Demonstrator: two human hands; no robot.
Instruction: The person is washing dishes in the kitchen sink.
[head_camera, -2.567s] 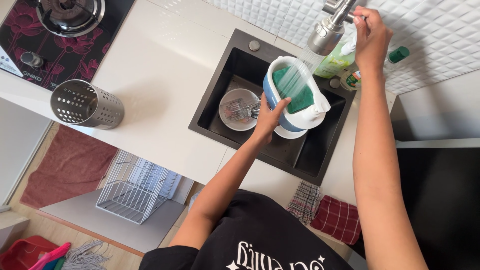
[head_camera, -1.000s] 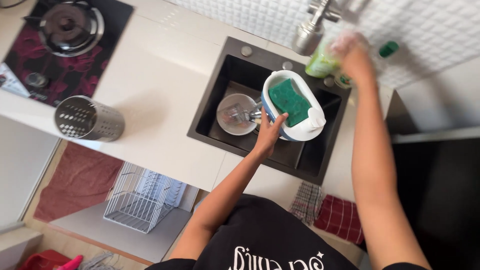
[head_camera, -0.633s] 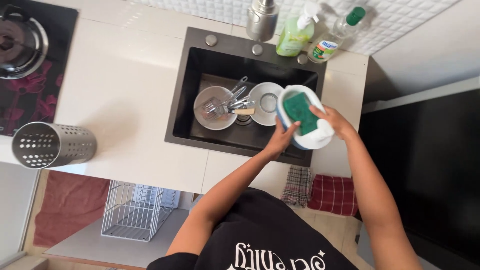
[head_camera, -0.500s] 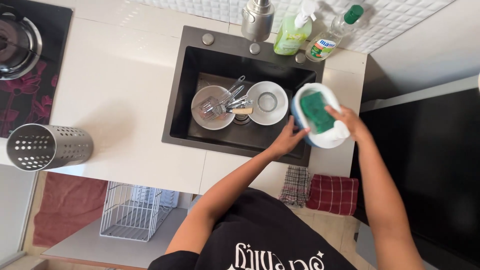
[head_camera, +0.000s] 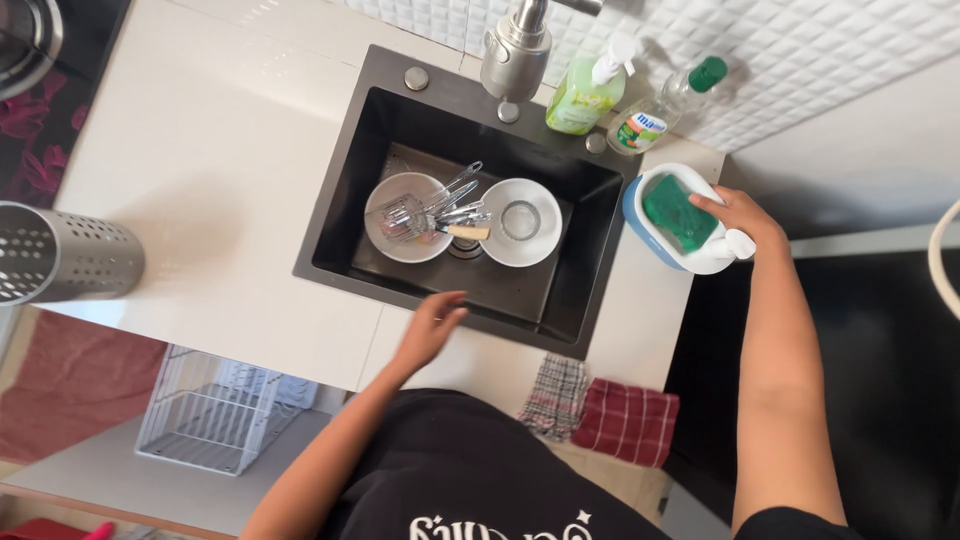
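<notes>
Overhead, a pale countertop (head_camera: 200, 190) runs from a dark hob at its left edge to a black sink (head_camera: 345, 215) sunk near its right end. Behind the sink's far rim stands a steel tap (head_camera: 515, 50) against a white quilted-pattern wall, with a green soap pump bottle (head_camera: 583, 95) and a clear bottle with a green cap (head_camera: 665, 100) just beside it. On the narrow strip of counter at the sink's right edge sits a white and blue sponge holder (head_camera: 690, 255) with a green sponge (head_camera: 675, 212) lying in it; the right hand (head_camera: 745, 215) rests on it, fingers curled over its far rim and the sponge. The left hand (head_camera: 432, 325) hovers at the sink's near rim, fingers loosely apart, holding nothing. Inside the sink lie a plate with cutlery (head_camera: 405, 215) and a white bowl (head_camera: 520, 208), touching. A perforated steel canister (head_camera: 65, 255) lies at the counter's left edge. Checked cloths (head_camera: 600, 410) hang below the near edge, and a wire rack (head_camera: 215, 410) sits lower left.
</notes>
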